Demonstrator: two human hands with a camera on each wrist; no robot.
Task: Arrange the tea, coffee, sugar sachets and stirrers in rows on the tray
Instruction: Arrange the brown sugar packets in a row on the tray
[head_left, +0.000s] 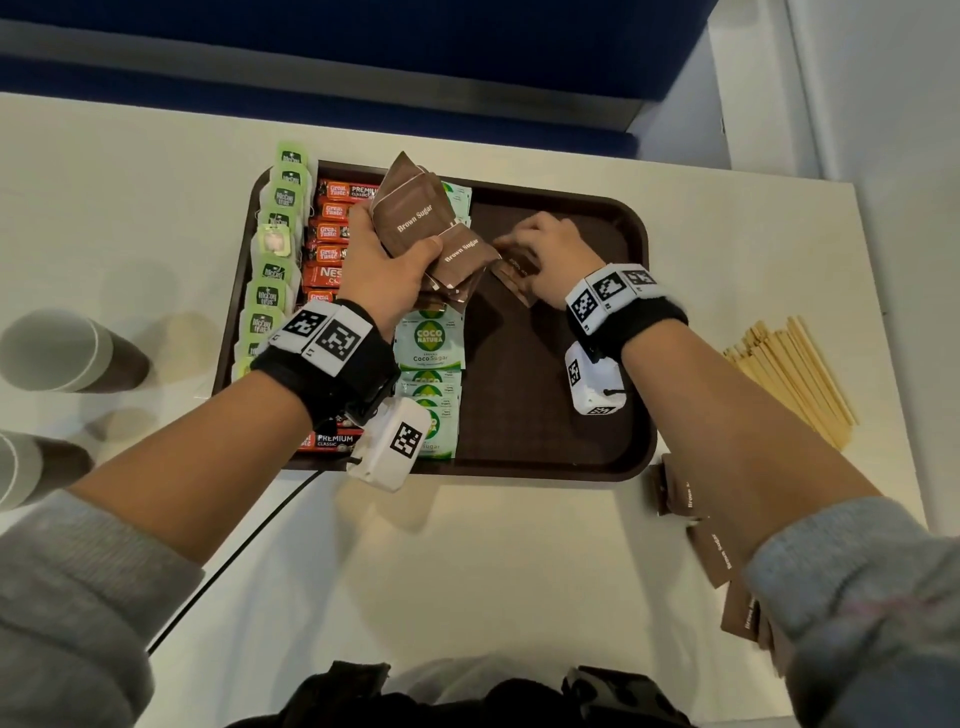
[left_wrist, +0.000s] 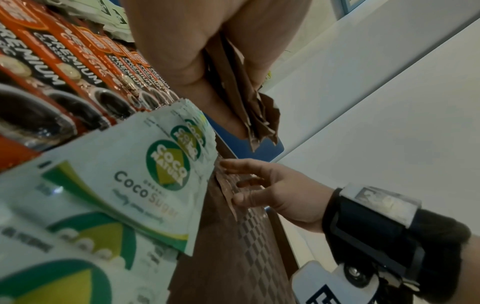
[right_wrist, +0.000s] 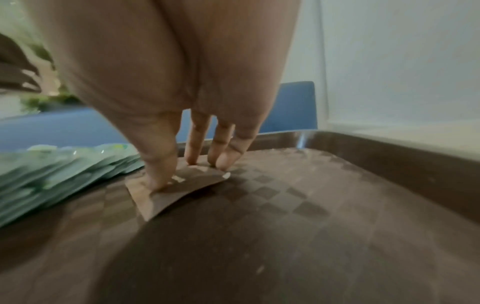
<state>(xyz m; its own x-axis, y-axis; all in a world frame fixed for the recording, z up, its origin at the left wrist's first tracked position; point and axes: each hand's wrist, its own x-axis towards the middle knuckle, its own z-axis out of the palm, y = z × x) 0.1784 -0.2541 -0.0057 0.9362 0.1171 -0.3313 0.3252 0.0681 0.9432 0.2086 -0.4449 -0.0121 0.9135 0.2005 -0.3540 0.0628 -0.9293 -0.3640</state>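
My left hand hovers over the brown tray and grips a fanned bundle of brown sugar sachets; the left wrist view shows the bundle hanging from my palm. My right hand presses thumb and fingertips onto one brown sugar sachet lying on the tray floor, next to the Coco Sugar row. Green tea bags, orange coffee sachets and Coco Sugar sachets lie in three columns on the tray's left half. Wooden stirrers lie in a pile on the table to the right.
More brown sugar sachets lie on the white table beside my right forearm. Paper cups lie at the left edge. A black cable crosses the table in front of the tray. The tray's right half is bare brown surface.
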